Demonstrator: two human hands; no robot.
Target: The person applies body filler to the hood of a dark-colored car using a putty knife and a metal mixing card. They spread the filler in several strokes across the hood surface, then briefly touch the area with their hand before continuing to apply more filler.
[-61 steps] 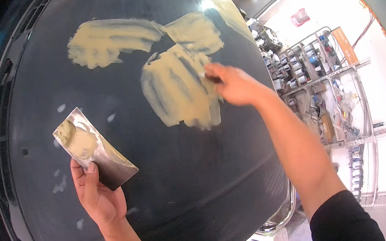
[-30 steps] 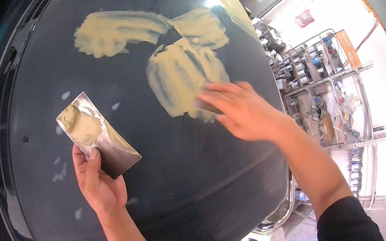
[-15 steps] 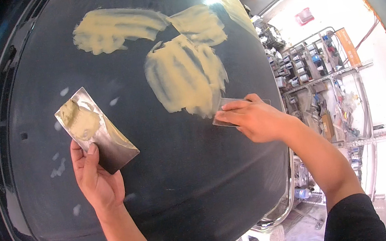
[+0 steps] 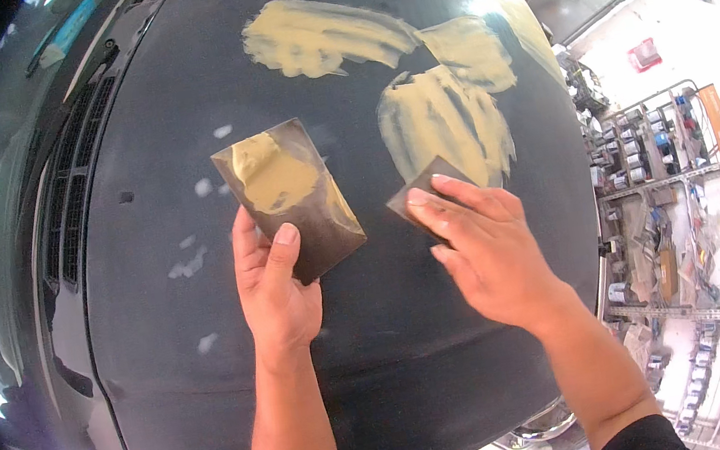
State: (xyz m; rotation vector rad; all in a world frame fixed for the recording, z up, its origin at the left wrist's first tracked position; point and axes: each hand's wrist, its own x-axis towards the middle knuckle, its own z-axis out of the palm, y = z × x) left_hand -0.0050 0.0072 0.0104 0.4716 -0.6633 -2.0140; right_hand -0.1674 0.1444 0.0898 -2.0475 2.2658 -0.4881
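A dark car hood (image 4: 237, 336) fills the middle, with yellowish body filler smeared on it in joined patches. My left hand (image 4: 280, 283) grips a flat rectangular metal plate (image 4: 316, 241), thumb on top. A lump of wet filler (image 4: 279, 181) sits on the plate's far half. My right hand (image 4: 489, 248) presses its fingers on a thin flat spreader (image 4: 437, 178). That spreader is just at the lower left of the rounded filler patch (image 4: 442, 119); whether its edge touches the hood is hard to tell.
Beyond the hood's right edge stands a metal rack (image 4: 665, 179) crowded with cans and parts. A windshield and black cowl grille (image 4: 77, 202) lie on the left. Farther off on the hood are a long filler patch (image 4: 327, 34) and a smaller one (image 4: 470, 55).
The view has swung left, so the hood sits farther right in the picture. My right hand has shifted left relative to the rounded filler patch, and its spreader is turned differently.
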